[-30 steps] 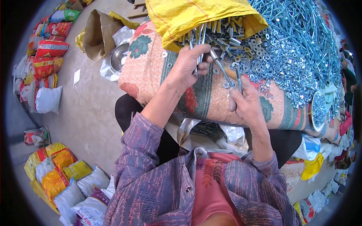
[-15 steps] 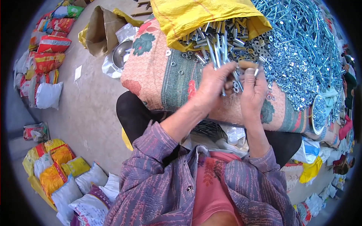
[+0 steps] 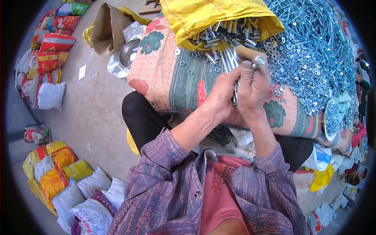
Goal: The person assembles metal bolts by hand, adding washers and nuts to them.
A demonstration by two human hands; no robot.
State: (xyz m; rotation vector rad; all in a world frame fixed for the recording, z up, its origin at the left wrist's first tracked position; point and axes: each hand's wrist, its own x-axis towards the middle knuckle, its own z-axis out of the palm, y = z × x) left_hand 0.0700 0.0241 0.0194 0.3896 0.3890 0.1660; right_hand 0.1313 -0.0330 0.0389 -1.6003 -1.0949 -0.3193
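Note:
My left hand (image 3: 224,91) is closed around a bundle of long, thin metal bolts (image 3: 228,58), which fan out toward the open mouth of a yellow woven sack (image 3: 219,15). Pressed close beside it, my right hand (image 3: 253,88) pinches a short shiny metal piece (image 3: 257,62) between thumb and forefinger; its exact kind is hard to make out. A tan cover (image 3: 248,53) sits on that forefinger. Short metal tubes (image 3: 248,33) spill from the sack. Flat washers (image 3: 274,51) lie to the right of my hands.
A patterned cloth (image 3: 150,70) covers the work surface. Long bolts (image 3: 313,23) are heaped at the far right, with small nuts and washers (image 3: 309,82) nearer. A round container (image 3: 331,119) stands at the right edge. On the floor at left are a metal bowl (image 3: 127,53) and filled sacks (image 3: 58,184).
My right hand has moved left and up against my left hand, bringing the small metal piece over the bolts. My left hand still grips the bundle.

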